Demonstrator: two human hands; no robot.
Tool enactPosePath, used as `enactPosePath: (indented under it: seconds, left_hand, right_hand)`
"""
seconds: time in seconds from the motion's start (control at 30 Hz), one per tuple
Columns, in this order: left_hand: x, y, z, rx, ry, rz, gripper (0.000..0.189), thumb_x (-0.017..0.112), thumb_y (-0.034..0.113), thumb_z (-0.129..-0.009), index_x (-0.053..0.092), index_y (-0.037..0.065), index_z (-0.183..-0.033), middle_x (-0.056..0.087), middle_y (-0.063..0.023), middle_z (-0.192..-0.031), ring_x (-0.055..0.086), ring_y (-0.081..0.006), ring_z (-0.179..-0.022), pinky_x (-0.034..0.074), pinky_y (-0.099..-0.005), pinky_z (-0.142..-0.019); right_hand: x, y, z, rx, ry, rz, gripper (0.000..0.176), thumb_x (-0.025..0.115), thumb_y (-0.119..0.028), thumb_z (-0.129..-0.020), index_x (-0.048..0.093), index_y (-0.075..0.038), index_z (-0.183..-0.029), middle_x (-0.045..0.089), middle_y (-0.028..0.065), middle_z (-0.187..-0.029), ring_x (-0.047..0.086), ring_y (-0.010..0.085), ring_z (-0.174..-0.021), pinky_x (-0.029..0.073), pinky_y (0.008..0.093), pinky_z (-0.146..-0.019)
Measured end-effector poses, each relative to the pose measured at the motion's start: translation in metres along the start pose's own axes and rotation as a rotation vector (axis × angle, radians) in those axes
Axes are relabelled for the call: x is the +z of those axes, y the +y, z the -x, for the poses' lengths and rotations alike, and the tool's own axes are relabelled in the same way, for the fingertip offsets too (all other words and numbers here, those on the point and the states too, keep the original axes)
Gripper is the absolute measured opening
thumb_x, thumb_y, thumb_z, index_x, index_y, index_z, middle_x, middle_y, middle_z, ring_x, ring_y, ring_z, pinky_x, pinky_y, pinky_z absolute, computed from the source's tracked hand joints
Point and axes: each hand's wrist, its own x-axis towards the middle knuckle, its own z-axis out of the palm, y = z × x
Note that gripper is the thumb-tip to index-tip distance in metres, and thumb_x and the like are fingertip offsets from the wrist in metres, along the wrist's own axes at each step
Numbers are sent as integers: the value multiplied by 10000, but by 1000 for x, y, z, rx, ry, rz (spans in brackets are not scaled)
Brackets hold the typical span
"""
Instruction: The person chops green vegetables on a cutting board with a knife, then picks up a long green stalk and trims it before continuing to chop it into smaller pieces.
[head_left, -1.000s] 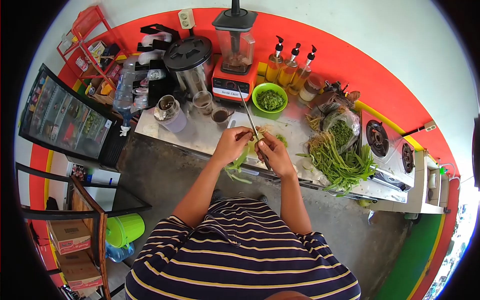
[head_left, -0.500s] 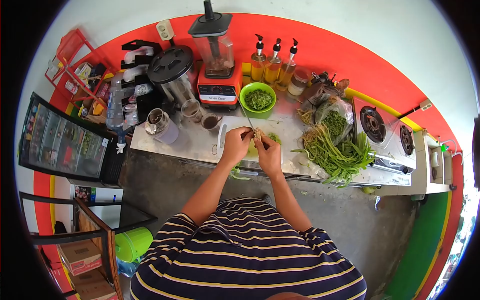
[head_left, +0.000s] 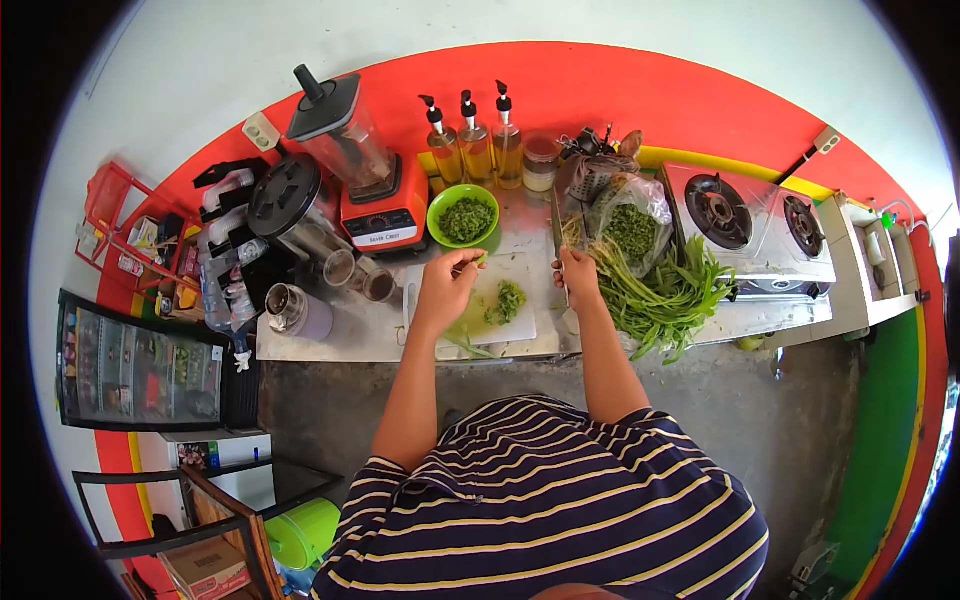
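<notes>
My left hand (head_left: pixel 448 283) hovers over the far edge of a white cutting board (head_left: pixel 520 330), its fingertips pinched on a small green vegetable piece just below a green bowl (head_left: pixel 440 200) of chopped greens. My right hand (head_left: pixel 578 276) grips a knife (head_left: pixel 556 215) whose blade points away from me. That hand sits at the board's right edge, beside a bundle of long green stalks (head_left: pixel 660 295). A small pile of chopped greens (head_left: pixel 508 298) lies on the board between my hands. A few long stems (head_left: pixel 462 345) lie at the board's near edge.
A plastic bag of greens (head_left: pixel 630 230) and a two-burner gas stove (head_left: pixel 745 225) stand at the right. A blender (head_left: pixel 365 170), three pump bottles (head_left: pixel 475 145), a lidded metal pot (head_left: pixel 285 200) and cups (head_left: pixel 365 278) line the back left. The counter's front edge runs below the board.
My hands, close together over the board before, have parted. The left went up toward the green bowl, the right swung right with the knife toward the stalks. A chopped pile now lies bare.
</notes>
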Motion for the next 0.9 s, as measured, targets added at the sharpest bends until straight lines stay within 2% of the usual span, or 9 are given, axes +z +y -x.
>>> enactPosePath:
  seconds: [0.1,0.33,0.4,0.47,0.5,0.6,0.67,0.8,0.9]
  left_hand:
    - [-3,27,3,38,-35,54,247,550,46,-944,677,-43,-1136,725,-85,-964,639,-100,-813,508,-252,-725]
    - [0,52,15,21,114,156,264,542,10,-973,635,-44,-1214,684,-81,-1037,609,-99,-911,500,-251,-842]
    - [3,50,16,95,233,209,254,535,11,-982,635,-56,-1206,667,-79,-1038,607,-112,-934,490,-251,-868]
    - [4,48,18,108,240,209,252,538,24,-990,627,-63,-1210,659,-78,-1030,604,-122,-962,479,-261,-904]
    - [3,49,20,130,256,252,252,541,29,-992,621,-56,-1215,658,-77,-1024,607,-130,-965,479,-274,-912]
    - [2,50,21,158,280,346,245,541,38,-995,602,-39,-1220,648,-76,-1023,609,-147,-989,481,-309,-942]
    - [-1,48,24,159,296,396,238,538,41,-998,588,-28,-1220,638,-76,-1029,608,-156,-1009,482,-330,-965]
    - [-4,44,26,183,334,585,200,523,30,-1001,536,6,-1199,595,-77,-1079,599,-178,-1063,477,-377,-1030]
    - [-7,40,27,179,330,676,208,526,25,-998,505,38,-1205,568,-68,-1101,600,-186,-1071,473,-396,-1050]
  right_hand:
    - [-3,-3,-33,58,-4,-34,270,558,-261,-1019,581,8,-1016,573,47,-733,491,120,-531,404,279,-459]
    - [-14,-8,-68,105,-6,-7,288,549,-277,-1023,565,10,-1013,567,50,-725,494,136,-535,407,313,-466]
    - [-17,-9,-64,105,-17,-1,305,558,-284,-1017,572,20,-1045,569,47,-729,490,133,-533,409,307,-475]
    - [-16,-18,-43,57,-19,62,343,574,-273,-1008,576,39,-1149,575,43,-739,490,122,-545,408,294,-490]
    - [-16,-22,-30,62,-26,65,343,574,-273,-1008,576,39,-1149,575,43,-739,490,122,-545,408,294,-490]
    - [-16,-35,10,3,-138,105,338,584,-249,-1003,602,69,-1120,578,39,-726,476,105,-538,372,276,-473]
    - [-16,-38,33,-87,-330,43,361,585,-226,-1005,589,70,-1213,594,39,-751,484,91,-565,373,258,-496]
    - [-3,-56,77,-129,-457,30,422,572,-197,-1011,523,51,-1348,607,41,-766,482,85,-575,378,248,-510]
    - [9,-72,111,-166,-602,-9,504,557,-166,-1016,409,8,-1465,619,49,-782,478,80,-587,386,237,-529]
